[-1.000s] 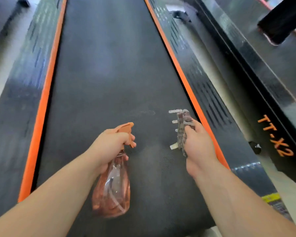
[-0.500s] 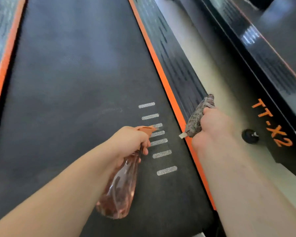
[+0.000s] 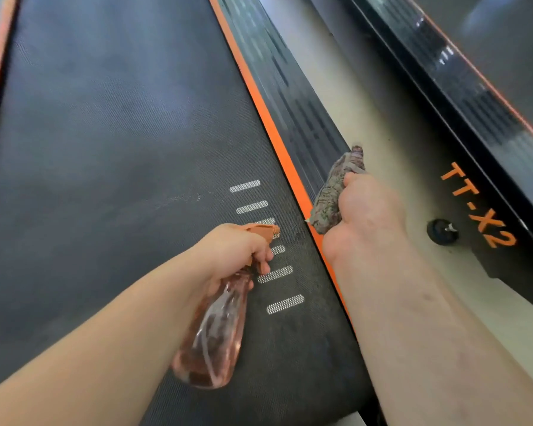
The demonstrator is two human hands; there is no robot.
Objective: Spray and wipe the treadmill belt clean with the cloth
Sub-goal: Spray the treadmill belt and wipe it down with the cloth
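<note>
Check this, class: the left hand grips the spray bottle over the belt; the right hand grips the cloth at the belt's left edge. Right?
No: the head view shows the right hand gripping the cloth at the belt's right edge, over the orange stripe. The left hand does grip the spray bottle over the belt.

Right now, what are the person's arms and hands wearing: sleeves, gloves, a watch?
Nothing. Left hand and right hand: no gloves or rings showing. Left forearm and right forearm: bare to the frame edge, no sleeves, watch or bands.
</note>
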